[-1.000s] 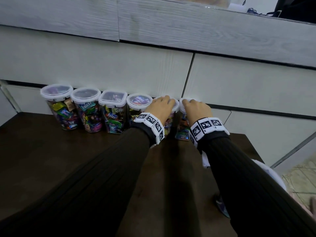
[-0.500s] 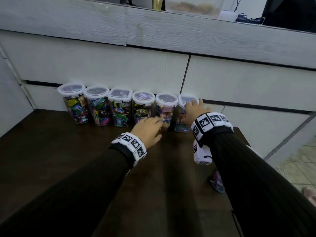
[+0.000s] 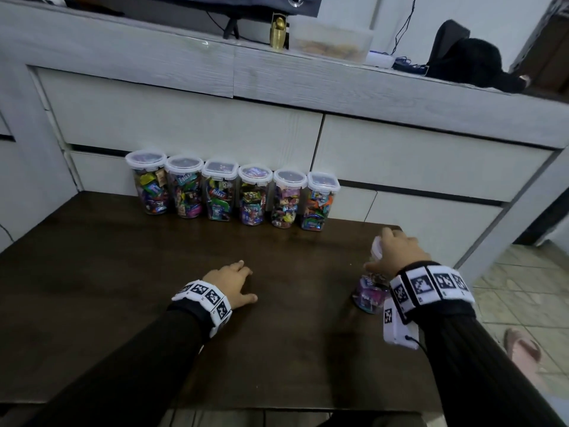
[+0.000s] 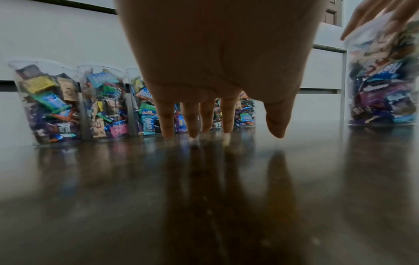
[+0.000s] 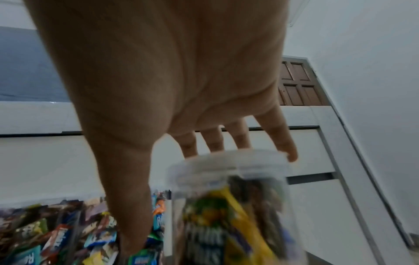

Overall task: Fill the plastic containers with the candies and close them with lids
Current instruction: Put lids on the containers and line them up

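Several lidded clear containers (image 3: 231, 189) full of wrapped candies stand in a row at the back edge of the dark table (image 3: 123, 288); the left wrist view shows the row (image 4: 102, 107) too. One more candy-filled container (image 3: 368, 295) stands apart near the table's right edge. My right hand (image 3: 391, 251) lies over its white lid (image 5: 226, 163), fingers spread and fairly straight, the tips at the lid's far rim and the thumb down the near side. My left hand (image 3: 234, 280) rests on the bare table, fingertips (image 4: 192, 129) touching the wood, holding nothing.
A white cabinet (image 3: 400, 161) with drawers rises right behind the row. Its top carries a gold object (image 3: 278, 29), a plastic tub (image 3: 332, 41) and a black bag (image 3: 471, 60). Tiled floor with a pink slipper (image 3: 523, 349) lies beyond the table's right edge.
Both hands have left the back row. My left hand drew back onto the table's middle. My right hand swung back and right onto the lone container's lid.
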`<state>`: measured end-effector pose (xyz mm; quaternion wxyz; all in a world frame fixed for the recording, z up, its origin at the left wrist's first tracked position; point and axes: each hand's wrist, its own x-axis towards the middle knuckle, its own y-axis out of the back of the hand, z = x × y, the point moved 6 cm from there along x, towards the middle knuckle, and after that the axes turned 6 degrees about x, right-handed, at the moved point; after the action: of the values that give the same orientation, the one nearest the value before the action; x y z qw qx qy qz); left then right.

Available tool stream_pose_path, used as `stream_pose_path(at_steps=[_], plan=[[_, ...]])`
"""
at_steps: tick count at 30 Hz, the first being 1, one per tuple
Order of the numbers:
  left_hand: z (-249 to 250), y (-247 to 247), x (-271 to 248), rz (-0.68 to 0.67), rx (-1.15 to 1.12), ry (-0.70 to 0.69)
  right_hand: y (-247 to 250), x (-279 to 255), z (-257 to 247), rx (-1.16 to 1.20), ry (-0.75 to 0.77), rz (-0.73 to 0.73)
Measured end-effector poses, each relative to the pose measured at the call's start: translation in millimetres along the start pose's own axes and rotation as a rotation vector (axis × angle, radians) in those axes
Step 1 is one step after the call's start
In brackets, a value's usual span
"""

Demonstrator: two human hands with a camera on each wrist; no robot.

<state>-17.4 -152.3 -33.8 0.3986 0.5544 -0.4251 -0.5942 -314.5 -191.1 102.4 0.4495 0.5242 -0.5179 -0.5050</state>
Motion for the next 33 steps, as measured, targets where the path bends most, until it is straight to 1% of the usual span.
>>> stream_pose_path(at_steps=[2,4,6,11,13,16,18,20,23,27,33], plan=[[7,-5,-1,-0.001,-0.004,0.003,-7,-5,4,0.029,0.004,0.024],[13,-8,1,0.012,-0.021,0.008,-9,-5,4,0.068,0.021,0.085],[18,-10,4,0.023,-0.036,0.005,-9,0,-1,0.106,0.065,0.124],[25,-8,16,0.018,-0.060,0.006,-14,19,-24,0.127,0.178,0.173],[25,-9,22,0.017,-0.076,0.013,-15,30,-31,0.077,0.214,0.230],[25,-9,27,0.047,-0.077,0.016,-9,50,-34,-0.137,0.205,0.337],[24,-7,30,0.079,-0.070,0.012,-7,68,-36,-0.175,0.198,0.339],[23,-4,33,0.092,-0.070,0.012,-6,87,-38,-0.144,0.208,0.312],[22,-4,39,0.057,-0.074,0.019,-5,113,-44,-0.128,0.204,0.314],[20,-4,47,-0.005,-0.070,0.009,-5,144,-53,-0.074,0.202,0.352],[19,1,54,0.014,0.003,-0.022,-13,183,-61,-0.045,0.207,0.359]])
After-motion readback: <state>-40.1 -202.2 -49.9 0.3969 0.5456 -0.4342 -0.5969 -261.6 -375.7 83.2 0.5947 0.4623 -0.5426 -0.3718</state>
